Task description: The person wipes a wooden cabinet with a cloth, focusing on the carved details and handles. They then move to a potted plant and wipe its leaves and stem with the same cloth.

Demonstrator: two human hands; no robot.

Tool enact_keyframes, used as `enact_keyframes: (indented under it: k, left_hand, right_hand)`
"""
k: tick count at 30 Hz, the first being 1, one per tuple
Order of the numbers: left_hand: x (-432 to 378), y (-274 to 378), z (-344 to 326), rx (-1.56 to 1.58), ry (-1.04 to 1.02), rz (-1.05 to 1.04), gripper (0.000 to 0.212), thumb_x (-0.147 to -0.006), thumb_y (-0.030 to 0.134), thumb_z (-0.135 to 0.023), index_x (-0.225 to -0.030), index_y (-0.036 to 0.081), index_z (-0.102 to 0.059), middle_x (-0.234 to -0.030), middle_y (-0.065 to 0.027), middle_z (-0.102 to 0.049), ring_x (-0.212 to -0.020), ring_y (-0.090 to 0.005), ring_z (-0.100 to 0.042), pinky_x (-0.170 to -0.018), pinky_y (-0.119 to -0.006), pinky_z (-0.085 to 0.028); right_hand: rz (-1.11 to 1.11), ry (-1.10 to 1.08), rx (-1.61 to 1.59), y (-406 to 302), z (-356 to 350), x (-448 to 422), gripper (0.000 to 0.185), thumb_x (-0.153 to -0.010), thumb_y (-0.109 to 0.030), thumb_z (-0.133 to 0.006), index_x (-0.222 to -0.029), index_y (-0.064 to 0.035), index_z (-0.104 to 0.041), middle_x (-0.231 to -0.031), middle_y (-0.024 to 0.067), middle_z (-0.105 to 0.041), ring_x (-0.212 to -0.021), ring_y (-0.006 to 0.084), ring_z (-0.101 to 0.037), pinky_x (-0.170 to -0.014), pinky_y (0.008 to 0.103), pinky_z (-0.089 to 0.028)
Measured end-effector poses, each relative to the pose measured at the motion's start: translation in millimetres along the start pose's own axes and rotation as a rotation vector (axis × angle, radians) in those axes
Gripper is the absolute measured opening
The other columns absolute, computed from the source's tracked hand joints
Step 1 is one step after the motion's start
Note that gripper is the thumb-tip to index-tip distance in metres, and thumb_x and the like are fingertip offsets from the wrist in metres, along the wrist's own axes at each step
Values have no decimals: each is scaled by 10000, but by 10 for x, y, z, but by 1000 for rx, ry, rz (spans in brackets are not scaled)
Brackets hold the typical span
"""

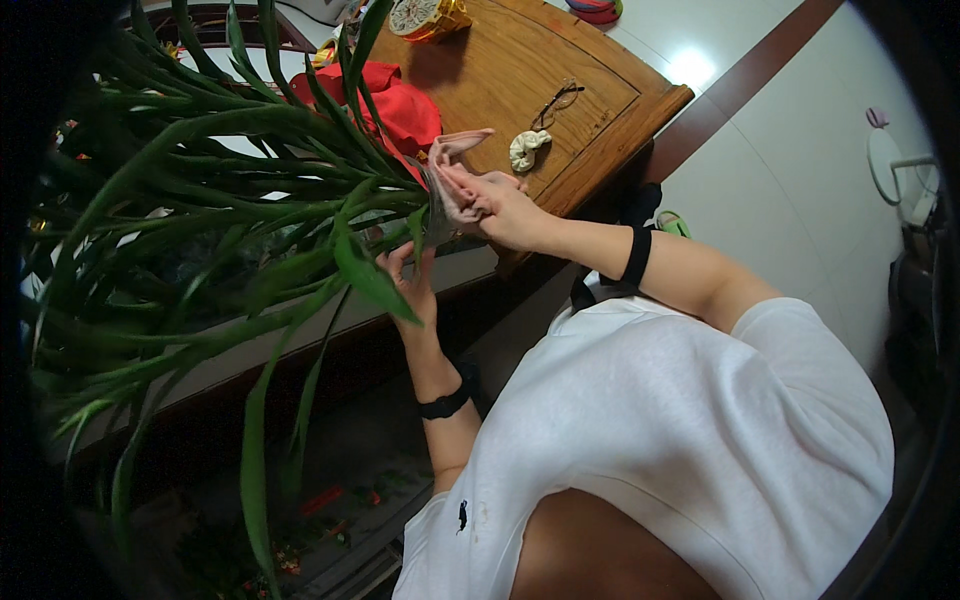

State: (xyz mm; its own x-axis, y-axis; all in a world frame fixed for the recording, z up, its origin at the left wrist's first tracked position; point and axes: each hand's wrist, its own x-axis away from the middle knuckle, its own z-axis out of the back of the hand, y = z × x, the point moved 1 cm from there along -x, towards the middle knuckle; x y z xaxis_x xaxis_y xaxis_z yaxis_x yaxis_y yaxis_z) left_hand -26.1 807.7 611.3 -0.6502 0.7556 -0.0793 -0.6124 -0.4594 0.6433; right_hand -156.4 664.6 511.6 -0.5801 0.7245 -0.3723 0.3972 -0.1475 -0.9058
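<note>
My right hand grips a bunched pink cloth and presses it against the clear rim of what looks like a glass vase. Long green leaves of a potted-type plant spread from that vase across the whole left side. Just below the rim, my left hand has its fingers raised against the vase's near side. Leaves partly cover those fingers, so their grip is hard to make out. The lower part of the vase is hidden by the cloth and my hands.
A wooden tabletop holds eyeglasses, a cream scrunchie, a red cloth item and a gold round container. The table corner juts toward the tiled floor. A green slipper lies below.
</note>
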Motion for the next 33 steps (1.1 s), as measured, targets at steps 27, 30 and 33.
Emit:
enact_keyframes:
  k: [27, 30, 33]
  left_hand:
    - [42, 529, -580, -294, 288, -309, 183, -886, 202, -724, -1028, 86, -735, -1316, -31, -627, -1398, -433, -344, -1096, -499, -331]
    - [50, 491, -588, -265, 316, -304, 170, -874, 121, -705, -1037, 81, -734, -1314, -55, -628, -1396, -432, -352, -1112, -503, -311]
    - [45, 418, -598, -273, 311, -338, 225, -866, 74, -680, -1085, 98, -725, -1326, -88, -620, -1380, -420, -384, -1115, -503, -309]
  right_hand:
    - [-259, -72, -133, -411, 204, -338, 569, -883, -106, -533, -1445, -97, -441, -1180, 90, -609, -1060, 186, -548, -934, 292, -406]
    - [97, 115, 112, -614, 6, -32, 559, -869, -21, -549, -1417, -69, -449, -1325, 222, -551, -1295, 384, -480, -1089, 389, -351]
    - [79, 90, 90, -519, -83, 182, 532, -898, -15, -530, -1420, -46, -430, -1328, 242, -525, -1269, 384, -490, -1072, 394, -379]
